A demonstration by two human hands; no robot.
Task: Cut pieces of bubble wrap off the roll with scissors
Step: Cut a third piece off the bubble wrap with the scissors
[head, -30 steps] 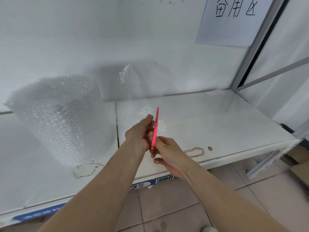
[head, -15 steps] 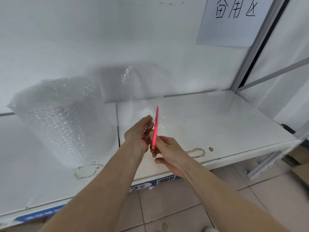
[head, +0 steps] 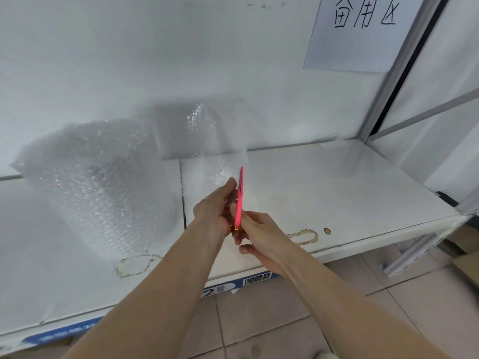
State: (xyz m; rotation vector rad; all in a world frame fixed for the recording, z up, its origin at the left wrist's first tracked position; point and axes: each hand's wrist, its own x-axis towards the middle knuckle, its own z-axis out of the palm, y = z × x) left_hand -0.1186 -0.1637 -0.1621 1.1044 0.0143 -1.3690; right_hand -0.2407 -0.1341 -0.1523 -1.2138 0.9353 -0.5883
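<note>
While the big see-through bubble wrap roll (head: 101, 187) stands on the white shelf (head: 337, 193), a loose sheet of bubble wrap (head: 207, 161) runs from it toward the hands. Just in front of that sheet, the left hand (head: 215, 211) and right hand (head: 259, 229) press close together around thin pink scissors (head: 239, 198), seen edge-on, so I cannot tell if the blades are apart. No cut-off piece shows anywhere, so I think the cutting is only beginning.

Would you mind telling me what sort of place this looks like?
Probably a warehouse or packing stockroom: a white metal shelf with a barcode label on its edge, a big bubble wrap roll, and a handwritten paper sign.
</note>
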